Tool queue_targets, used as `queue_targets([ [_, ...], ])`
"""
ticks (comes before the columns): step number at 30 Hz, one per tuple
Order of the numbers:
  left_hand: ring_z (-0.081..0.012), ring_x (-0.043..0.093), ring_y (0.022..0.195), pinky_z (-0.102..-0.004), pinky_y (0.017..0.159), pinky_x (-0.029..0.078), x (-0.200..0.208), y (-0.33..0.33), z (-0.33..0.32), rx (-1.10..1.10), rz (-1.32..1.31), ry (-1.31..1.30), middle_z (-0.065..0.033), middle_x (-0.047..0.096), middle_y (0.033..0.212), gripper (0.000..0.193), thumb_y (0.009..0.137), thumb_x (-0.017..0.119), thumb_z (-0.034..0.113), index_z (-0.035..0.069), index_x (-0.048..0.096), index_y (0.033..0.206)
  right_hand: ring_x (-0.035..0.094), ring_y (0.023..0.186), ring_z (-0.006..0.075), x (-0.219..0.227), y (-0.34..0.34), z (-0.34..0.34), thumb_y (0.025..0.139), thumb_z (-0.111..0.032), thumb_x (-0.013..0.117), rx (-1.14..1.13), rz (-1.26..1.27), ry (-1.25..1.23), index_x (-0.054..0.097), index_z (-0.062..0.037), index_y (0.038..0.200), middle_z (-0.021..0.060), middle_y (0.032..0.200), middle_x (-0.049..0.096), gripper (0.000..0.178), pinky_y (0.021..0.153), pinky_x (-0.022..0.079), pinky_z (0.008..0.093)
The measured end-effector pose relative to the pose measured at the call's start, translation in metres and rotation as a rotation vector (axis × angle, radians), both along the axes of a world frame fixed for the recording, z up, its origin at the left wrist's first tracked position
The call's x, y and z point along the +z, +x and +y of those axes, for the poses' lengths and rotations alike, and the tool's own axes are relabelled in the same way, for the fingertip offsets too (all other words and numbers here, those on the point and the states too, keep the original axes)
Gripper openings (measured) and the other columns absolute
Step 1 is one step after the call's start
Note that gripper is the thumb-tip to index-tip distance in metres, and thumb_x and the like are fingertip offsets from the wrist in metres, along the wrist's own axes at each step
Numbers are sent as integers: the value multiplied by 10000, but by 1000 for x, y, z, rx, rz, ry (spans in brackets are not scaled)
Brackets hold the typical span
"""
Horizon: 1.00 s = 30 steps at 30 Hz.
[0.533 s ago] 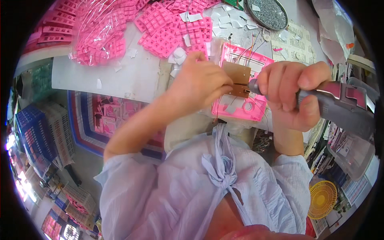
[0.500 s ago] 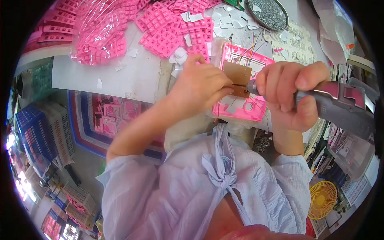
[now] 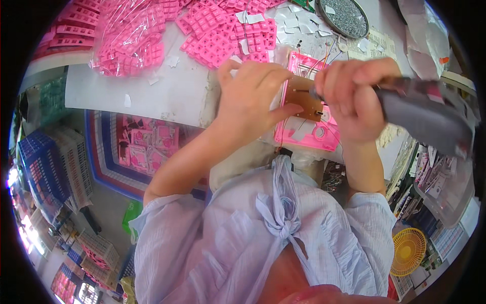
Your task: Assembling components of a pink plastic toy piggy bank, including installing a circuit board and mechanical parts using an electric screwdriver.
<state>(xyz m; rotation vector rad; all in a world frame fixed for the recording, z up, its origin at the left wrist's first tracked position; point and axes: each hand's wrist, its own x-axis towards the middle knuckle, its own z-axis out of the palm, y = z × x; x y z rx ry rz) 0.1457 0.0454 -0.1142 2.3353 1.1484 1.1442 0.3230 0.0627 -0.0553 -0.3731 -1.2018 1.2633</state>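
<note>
My right hand (image 3: 354, 96) is wrapped round a grey-black electric screwdriver (image 3: 422, 116), which is blurred by motion. Its narrow bit points left over the upper part of a brown circuit board (image 3: 304, 100). That board lies in a pink plastic housing (image 3: 309, 139) with thin wires and a round ring-shaped opening. My left hand (image 3: 253, 93) rests at the housing's left side, its thumb and forefinger apart. The thumb lies on the board, and the forefinger reaches the board's upper left edge. Whether a screw sits under the bit cannot be made out.
Pink button sheets (image 3: 212, 35) are heaped at the back, some in a clear bag (image 3: 129, 45). A round tray of small metal pieces (image 3: 349, 17) stands back right, near white paper scraps (image 3: 298, 23). Below the table's left edge is a blue basket (image 3: 96, 147) of pink parts.
The screwdriver has moved up and left, from the board's lower part to its upper part. My left hand has loosened from a pinch near the bit, with thumb and forefinger now apart.
</note>
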Motion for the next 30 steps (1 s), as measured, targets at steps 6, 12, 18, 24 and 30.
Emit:
queue_targets([
  [6,-203,597,823,-401,812,341,0,-17,-26,-85,45,-35,10,621,871,315,679,872,264,149,631,846,523,542,98,-22,-4,9,890,7,676,-116,-101,-13,557,-6,936,39,678,571,129,539,470,275],
  [12,-199,585,817,-409,797,348,8,-25,-69,-85,214,-339,0,601,833,275,686,864,263,139,630,760,412,498,127,-19,-5,6,986,-112,607,-90,-438,52,430,-72,957,41,615,482,184,555,412,323],
  [18,-229,604,839,-419,790,410,-3,-26,-81,-132,145,-477,-43,650,886,148,755,801,151,89,673,798,534,611,163,-18,9,12,937,-101,659,-14,-252,38,516,-30,1126,74,726,565,248,659,488,372],
  [24,-277,634,917,-408,788,462,24,-44,-25,166,39,-294,-64,677,939,166,786,744,34,64,679,935,520,1179,307,-8,43,-38,736,-17,723,-46,-1316,62,635,-145,1258,92,1264,606,544,970,468,443],
  [30,-226,623,917,-386,868,396,16,-15,-33,-140,92,-174,-23,682,925,204,791,762,61,112,707,981,520,1119,313,-41,50,-49,776,-111,723,-73,-1272,552,727,-108,945,47,1119,643,169,944,455,435],
])
